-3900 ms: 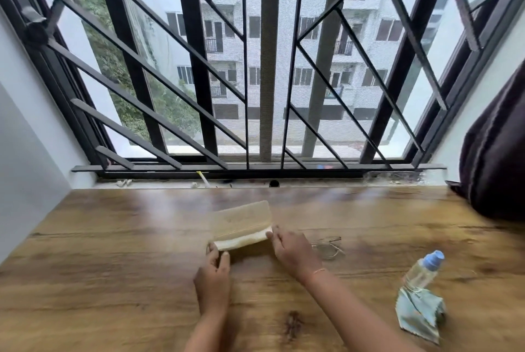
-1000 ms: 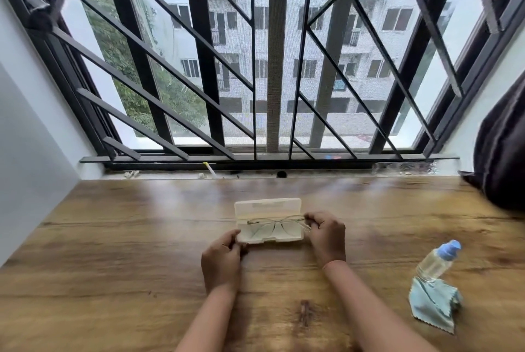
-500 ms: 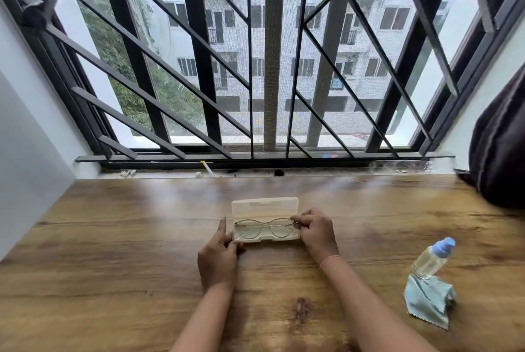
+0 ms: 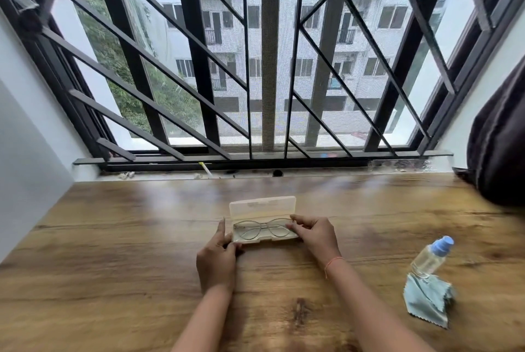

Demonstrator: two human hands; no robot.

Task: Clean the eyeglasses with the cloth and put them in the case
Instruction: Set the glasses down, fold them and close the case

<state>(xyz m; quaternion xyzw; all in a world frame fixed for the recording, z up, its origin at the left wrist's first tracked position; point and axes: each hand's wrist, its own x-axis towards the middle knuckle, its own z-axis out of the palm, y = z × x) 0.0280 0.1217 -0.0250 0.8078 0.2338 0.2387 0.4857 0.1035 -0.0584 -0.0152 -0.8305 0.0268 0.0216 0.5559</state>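
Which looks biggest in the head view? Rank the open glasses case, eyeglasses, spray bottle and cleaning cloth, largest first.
1. The glasses case, open, lid included.
2. The cleaning cloth, nearly as large; it lies nearer the camera, so this order is unsure.
3. The eyeglasses and the spray bottle: they look about alike, not ranked.

From where I stand, no writing is legible. The case point(image 4: 262, 205) lid shows a faint mark near its top edge, maybe embossing, too blurred to read.
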